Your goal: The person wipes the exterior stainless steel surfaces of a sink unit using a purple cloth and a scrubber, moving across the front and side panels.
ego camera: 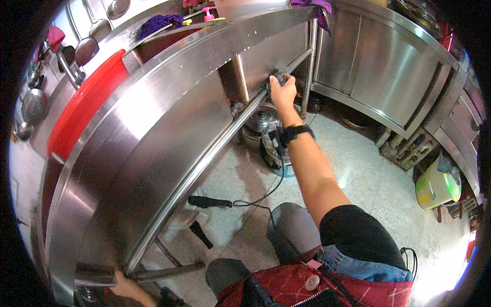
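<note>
In my right hand [283,92] is a dark grey scouring pad [279,76], apparently steel wool, pressed around the steel rail [199,169] beneath the sink counter. My left hand [128,287], low at the left, grips a steel tube [94,283] near the corner where the rail ends; some of its fingers are hidden. Above the rail runs the stainless steel front [153,126] of the sink. A red plastic basin [88,103] leans out over the counter's edge on the left.
Under the rail stand a lidded metal pot [262,117] and a bag-lined bin [272,146]. Black-handled cookware [209,201] sits near my knees. Steel cabinets [391,73] line the far right, with a yellow-green bucket [437,186] on that side. Ladles [87,50] hang on the wall.
</note>
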`<action>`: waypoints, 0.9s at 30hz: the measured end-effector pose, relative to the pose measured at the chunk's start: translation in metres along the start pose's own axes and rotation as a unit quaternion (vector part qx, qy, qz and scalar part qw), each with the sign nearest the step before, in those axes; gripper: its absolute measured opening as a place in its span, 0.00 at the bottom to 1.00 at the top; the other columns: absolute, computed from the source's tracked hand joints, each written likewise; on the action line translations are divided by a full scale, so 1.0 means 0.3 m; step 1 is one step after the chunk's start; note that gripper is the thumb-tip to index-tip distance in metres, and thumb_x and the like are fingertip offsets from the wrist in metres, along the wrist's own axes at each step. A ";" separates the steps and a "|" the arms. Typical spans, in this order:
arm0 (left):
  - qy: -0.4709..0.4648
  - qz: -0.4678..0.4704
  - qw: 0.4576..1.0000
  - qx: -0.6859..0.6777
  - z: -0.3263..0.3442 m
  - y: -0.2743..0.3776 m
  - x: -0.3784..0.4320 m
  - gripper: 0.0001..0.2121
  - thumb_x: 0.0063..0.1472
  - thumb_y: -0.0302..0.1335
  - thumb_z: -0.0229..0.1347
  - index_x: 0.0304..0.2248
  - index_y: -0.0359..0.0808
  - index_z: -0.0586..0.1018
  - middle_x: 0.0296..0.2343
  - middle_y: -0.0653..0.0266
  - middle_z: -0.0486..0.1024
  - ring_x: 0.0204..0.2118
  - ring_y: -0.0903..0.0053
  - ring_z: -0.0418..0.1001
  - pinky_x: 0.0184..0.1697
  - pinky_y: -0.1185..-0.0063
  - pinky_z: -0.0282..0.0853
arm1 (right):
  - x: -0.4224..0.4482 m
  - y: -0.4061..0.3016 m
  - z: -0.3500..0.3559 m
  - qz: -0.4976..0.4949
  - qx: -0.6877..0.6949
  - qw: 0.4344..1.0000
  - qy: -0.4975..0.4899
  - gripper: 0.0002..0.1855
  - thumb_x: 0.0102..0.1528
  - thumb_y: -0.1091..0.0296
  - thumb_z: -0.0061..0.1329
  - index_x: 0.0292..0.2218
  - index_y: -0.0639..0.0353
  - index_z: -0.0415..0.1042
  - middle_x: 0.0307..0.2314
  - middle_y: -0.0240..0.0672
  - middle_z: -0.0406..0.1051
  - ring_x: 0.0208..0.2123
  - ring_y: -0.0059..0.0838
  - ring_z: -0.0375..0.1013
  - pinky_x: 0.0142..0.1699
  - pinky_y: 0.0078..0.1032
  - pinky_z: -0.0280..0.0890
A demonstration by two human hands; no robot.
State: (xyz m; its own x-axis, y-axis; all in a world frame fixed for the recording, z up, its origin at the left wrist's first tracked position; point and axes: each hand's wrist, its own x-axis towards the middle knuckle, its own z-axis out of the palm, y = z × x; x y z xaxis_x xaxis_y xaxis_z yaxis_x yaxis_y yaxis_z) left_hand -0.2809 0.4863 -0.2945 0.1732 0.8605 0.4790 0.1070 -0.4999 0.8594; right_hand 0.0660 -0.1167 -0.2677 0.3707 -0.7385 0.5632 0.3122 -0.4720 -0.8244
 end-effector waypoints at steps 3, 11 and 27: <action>0.012 0.015 1.000 0.015 -0.012 0.107 -0.052 0.17 0.44 0.22 0.56 0.34 0.17 0.71 0.29 0.51 0.74 0.27 0.68 0.69 0.35 0.72 0.65 | -0.084 -0.061 0.007 0.061 -0.057 0.996 -0.033 0.18 0.54 0.61 0.40 0.39 0.69 0.59 0.26 0.58 0.69 0.31 0.58 0.68 0.37 0.43 0.62; 0.036 0.019 0.995 0.092 -0.053 -0.109 0.072 0.18 0.48 0.28 0.57 0.35 0.19 0.72 0.30 0.50 0.74 0.28 0.66 0.69 0.36 0.72 0.64 | 0.221 0.007 0.046 0.113 -0.280 0.949 -0.093 0.16 0.55 0.61 0.34 0.36 0.67 0.61 0.32 0.53 0.71 0.36 0.50 0.71 0.41 0.40 0.65; 0.075 0.316 0.939 0.113 -0.040 -0.074 0.044 0.17 0.49 0.31 0.50 0.09 0.32 0.65 0.08 0.57 0.57 0.11 0.67 0.45 0.16 0.69 0.46 | 0.051 -0.059 -0.008 0.002 -0.221 0.963 -0.156 0.14 0.53 0.61 0.38 0.27 0.66 0.64 0.20 0.56 0.70 0.26 0.54 0.71 0.34 0.46 0.66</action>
State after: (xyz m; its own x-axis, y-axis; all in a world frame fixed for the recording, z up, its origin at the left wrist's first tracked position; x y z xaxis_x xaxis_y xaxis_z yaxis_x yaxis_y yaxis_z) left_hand -0.2929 0.5099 -0.3052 0.1336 0.3795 0.9155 0.2380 -0.9090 0.3421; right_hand 0.0641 -0.1208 -0.2446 0.6373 -0.5931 0.4921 -0.0679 -0.6793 -0.7307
